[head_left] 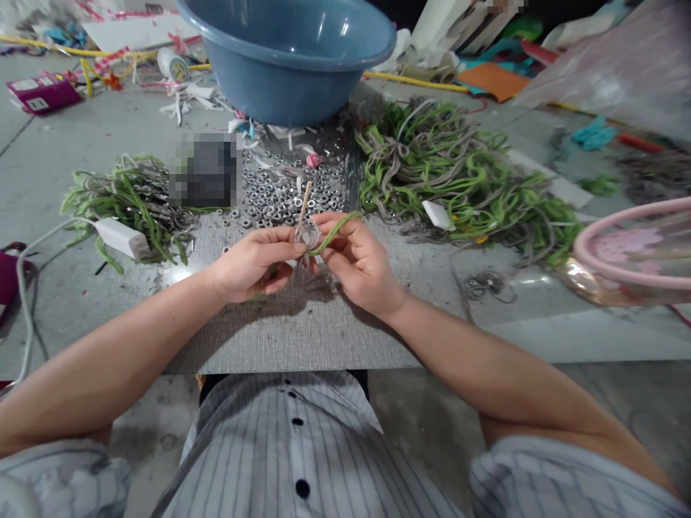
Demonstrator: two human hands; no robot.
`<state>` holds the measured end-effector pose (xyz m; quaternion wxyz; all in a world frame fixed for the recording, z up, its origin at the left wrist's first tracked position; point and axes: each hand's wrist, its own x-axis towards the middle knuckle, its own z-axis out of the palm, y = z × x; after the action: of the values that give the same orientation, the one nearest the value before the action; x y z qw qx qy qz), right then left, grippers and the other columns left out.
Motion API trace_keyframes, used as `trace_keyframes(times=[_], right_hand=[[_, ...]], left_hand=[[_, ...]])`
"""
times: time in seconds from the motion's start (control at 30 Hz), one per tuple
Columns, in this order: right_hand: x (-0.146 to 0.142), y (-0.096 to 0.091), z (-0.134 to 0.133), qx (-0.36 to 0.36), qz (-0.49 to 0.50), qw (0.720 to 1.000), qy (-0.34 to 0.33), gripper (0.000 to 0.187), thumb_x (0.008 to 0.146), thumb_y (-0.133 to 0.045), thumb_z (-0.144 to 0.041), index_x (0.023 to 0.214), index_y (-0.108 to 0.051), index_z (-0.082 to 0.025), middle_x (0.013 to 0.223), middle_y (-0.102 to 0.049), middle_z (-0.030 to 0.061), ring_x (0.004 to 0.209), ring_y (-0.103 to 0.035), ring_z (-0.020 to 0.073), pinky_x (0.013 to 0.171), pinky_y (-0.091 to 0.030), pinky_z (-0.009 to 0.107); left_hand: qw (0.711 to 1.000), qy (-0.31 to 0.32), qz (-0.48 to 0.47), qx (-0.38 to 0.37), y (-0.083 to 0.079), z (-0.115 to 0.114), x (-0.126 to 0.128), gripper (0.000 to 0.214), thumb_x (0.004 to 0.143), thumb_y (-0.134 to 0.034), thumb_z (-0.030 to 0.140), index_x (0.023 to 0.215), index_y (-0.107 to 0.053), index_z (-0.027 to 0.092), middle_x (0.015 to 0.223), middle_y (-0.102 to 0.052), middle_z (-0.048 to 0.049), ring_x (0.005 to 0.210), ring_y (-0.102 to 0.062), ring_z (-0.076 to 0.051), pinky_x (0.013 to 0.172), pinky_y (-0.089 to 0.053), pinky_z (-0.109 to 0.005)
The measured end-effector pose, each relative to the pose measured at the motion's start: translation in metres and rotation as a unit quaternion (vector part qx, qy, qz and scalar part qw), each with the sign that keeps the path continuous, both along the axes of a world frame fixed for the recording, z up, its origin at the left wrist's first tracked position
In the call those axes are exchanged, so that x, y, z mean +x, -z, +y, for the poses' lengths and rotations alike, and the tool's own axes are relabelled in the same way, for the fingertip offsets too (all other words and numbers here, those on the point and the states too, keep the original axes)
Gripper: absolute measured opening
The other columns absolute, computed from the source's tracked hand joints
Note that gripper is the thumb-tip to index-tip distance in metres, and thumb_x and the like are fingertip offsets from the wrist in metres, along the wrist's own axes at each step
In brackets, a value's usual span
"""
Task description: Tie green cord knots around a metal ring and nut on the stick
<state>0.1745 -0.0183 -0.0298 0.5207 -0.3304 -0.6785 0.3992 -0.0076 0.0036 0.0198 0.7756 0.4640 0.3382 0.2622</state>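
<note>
Above the table's front part, my two hands nearly meet. My left hand (256, 262) is closed, its thumb and fingers pinching a shiny round ring (307, 234); whether it is metal or clear plastic I cannot tell. A thin wooden stick (305, 203) rises beside the ring from the same fingertips. My right hand (359, 259) is closed on a green cord (341, 229), which loops from its fingers towards the ring. Whether the cord passes through the ring is too small to tell. Just beyond the fingertips lie many small silver nuts or rings (264, 194).
A large blue basin (291, 86) stands at the back. Piles of green and grey cords lie right (453, 173) and left (122, 191). A white plastic block (123, 237) with a cable sits on the left pile. A pink-rimmed clear container (637, 244) stands far right.
</note>
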Motion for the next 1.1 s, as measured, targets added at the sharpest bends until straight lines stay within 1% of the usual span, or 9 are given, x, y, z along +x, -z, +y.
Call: trace_keyframes(times=[0.1,0.2,0.37,0.5,0.67,0.77,0.87,0.97,1.1], right_hand=[[0.002,-0.001,0.000,0.019,-0.016,1.000,0.001,0.014,0.092,-0.053,-0.023,0.105,-0.055,-0.026,0.126,-0.053,0.0070,0.094,-0.063,0.0168,0.080,-0.058,0.037],[0.004,-0.003,-0.001,0.061,-0.057,0.996,0.009,0.015,0.091,-0.054,-0.020,0.104,-0.059,-0.026,0.126,-0.054,0.0083,0.107,-0.062,0.0212,0.083,-0.057,0.039],[0.008,-0.006,0.000,0.161,-0.158,0.973,0.051,0.023,0.089,-0.052,-0.014,0.106,-0.061,-0.028,0.124,-0.060,0.0069,0.115,-0.061,0.0225,0.091,-0.054,0.042],[0.008,-0.004,0.003,0.201,-0.191,0.959,0.059,0.031,0.087,-0.051,-0.011,0.109,-0.061,-0.029,0.124,-0.061,0.0059,0.107,-0.065,0.0191,0.087,-0.055,0.038],[0.005,-0.001,0.006,0.222,-0.179,0.955,0.078,0.024,0.085,-0.052,-0.009,0.099,-0.063,-0.025,0.102,-0.069,0.0039,0.099,-0.067,0.0168,0.086,-0.055,0.034],[0.007,-0.005,0.006,0.189,-0.187,0.962,0.060,0.017,0.086,-0.051,-0.012,0.089,-0.063,-0.024,0.088,-0.070,0.0018,0.088,-0.068,0.0159,0.078,-0.054,0.031],[0.010,-0.009,0.006,0.163,-0.214,0.962,0.044,0.014,0.086,-0.051,-0.015,0.084,-0.062,-0.024,0.081,-0.070,0.0010,0.079,-0.065,0.0159,0.073,-0.052,0.031],[0.012,-0.011,0.008,0.188,-0.233,0.954,0.010,0.015,0.084,-0.051,-0.015,0.079,-0.061,-0.024,0.073,-0.068,-0.0007,0.071,-0.062,0.0155,0.075,-0.048,0.034],[0.015,-0.010,0.013,0.206,-0.262,0.943,-0.016,0.014,0.083,-0.051,-0.016,0.079,-0.062,-0.023,0.065,-0.067,-0.0033,0.061,-0.058,0.0136,0.082,-0.045,0.037]], left_hand=[[0.999,0.034,0.008,-0.004,-0.003,-0.001,0.000,0.009,0.082,-0.061,0.021,0.078,-0.056,0.014,0.068,-0.068,-0.0017,0.029,-0.041,-0.003,0.029,-0.024,-0.016],[0.999,0.040,0.017,-0.007,-0.003,-0.001,0.001,0.012,0.084,-0.058,0.020,0.075,-0.053,0.014,0.064,-0.067,-0.0026,0.027,-0.040,-0.003,0.028,-0.022,-0.016],[0.998,0.053,0.025,-0.008,0.001,-0.001,0.000,0.015,0.086,-0.057,0.023,0.074,-0.050,0.016,0.064,-0.070,-0.0045,0.026,-0.041,-0.004,0.027,-0.019,-0.015],[0.997,0.064,0.022,-0.023,0.001,0.000,0.000,0.012,0.086,-0.055,0.023,0.077,-0.051,0.016,0.063,-0.070,-0.0056,0.025,-0.041,-0.005,0.026,-0.020,-0.015],[0.998,0.050,0.034,-0.028,-0.002,0.000,0.001,0.014,0.088,-0.050,0.018,0.074,-0.052,0.016,0.050,-0.061,-0.0017,0.026,-0.041,-0.007,0.027,-0.025,-0.015],[0.998,0.044,0.034,-0.030,-0.001,-0.001,0.001,0.018,0.085,-0.052,0.016,0.068,-0.051,0.016,0.046,-0.053,0.0011,0.027,-0.039,-0.007,0.027,-0.027,-0.016],[0.998,0.035,0.034,-0.043,0.000,-0.001,0.001,0.018,0.082,-0.056,0.015,0.065,-0.053,0.016,0.047,-0.047,0.0025,0.032,-0.038,-0.007,0.028,-0.029,-0.016],[0.998,0.022,0.030,-0.047,0.000,-0.001,0.000,0.017,0.081,-0.058,0.014,0.064,-0.054,0.016,0.048,-0.043,0.0031,0.036,-0.035,-0.006,0.029,-0.030,-0.015],[0.999,0.015,0.022,-0.041,-0.003,0.000,-0.001,0.018,0.080,-0.058,0.013,0.062,-0.056,0.014,0.053,-0.045,0.0010,0.038,-0.034,-0.005,0.031,-0.030,-0.015]])
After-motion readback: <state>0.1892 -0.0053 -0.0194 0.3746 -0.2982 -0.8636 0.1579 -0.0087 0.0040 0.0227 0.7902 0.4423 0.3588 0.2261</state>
